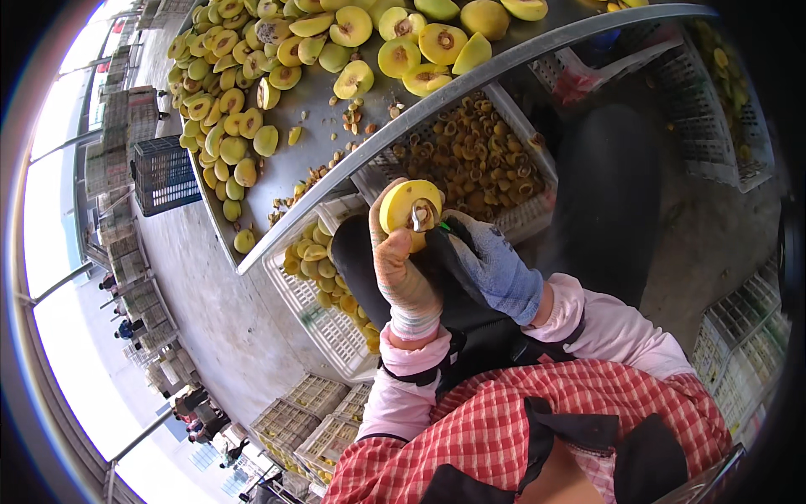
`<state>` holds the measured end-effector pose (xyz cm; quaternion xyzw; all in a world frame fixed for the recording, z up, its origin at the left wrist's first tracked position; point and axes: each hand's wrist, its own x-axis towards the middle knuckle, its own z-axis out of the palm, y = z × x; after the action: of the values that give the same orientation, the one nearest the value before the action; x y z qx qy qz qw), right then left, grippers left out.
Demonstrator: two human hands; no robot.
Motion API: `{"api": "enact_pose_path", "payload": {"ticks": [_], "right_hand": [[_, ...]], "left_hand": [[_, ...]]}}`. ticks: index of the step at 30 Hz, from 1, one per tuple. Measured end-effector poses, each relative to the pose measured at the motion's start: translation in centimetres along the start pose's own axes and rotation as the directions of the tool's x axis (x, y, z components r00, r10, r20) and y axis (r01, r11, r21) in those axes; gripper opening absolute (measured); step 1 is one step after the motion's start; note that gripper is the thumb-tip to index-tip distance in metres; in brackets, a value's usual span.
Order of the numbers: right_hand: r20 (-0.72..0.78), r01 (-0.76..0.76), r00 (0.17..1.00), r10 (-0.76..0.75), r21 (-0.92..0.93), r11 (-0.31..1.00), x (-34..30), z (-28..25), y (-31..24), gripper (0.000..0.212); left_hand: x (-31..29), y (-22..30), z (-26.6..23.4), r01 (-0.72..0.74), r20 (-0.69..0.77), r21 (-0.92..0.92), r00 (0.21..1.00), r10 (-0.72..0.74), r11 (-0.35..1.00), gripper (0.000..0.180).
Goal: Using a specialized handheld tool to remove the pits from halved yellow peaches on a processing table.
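Observation:
My left hand (396, 267), in a pale stained glove, holds a yellow peach half (400, 205) with its cut face turned to the right. The fingers wrap behind the fruit and the thumb presses below it. In the brown hollow at its centre sits the curved metal tip of a small pitting knife (419, 217). My right hand (497, 267), in a blue-grey glove, is closed round that tool; a bit of green shows by the fingers, and most of the handle is hidden. Both hands are above my lap, close together.
A metal table (290, 109) with a raised rim bears many cut peach halves (227, 126) and loose pit pieces. Below its edge stands a crate of brown pit shells (478, 155). Left of my knees, a white crate (323, 332) holds peach halves. A dark blue crate (168, 175) stands beyond.

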<state>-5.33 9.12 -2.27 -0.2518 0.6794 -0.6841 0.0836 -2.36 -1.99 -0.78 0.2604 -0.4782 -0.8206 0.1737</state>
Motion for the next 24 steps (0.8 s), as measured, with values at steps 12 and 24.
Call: {"api": "enact_pose_path", "payload": {"ticks": [12,24], "right_hand": [[0.399,-0.545,0.837,0.375,0.539,0.643,-1.5,-1.9,0.1,0.026],[0.682,-0.632,0.623,-0.383,0.150,-0.761,-3.5,0.7,0.9,0.058]], "left_hand": [[0.4,2.3,0.6,0.039,0.315,0.330,0.937,-0.149,0.943,0.059],[-1.0,0.3,1.4,0.342,0.272,-0.094,0.912,-0.306,0.935,0.062]]}}
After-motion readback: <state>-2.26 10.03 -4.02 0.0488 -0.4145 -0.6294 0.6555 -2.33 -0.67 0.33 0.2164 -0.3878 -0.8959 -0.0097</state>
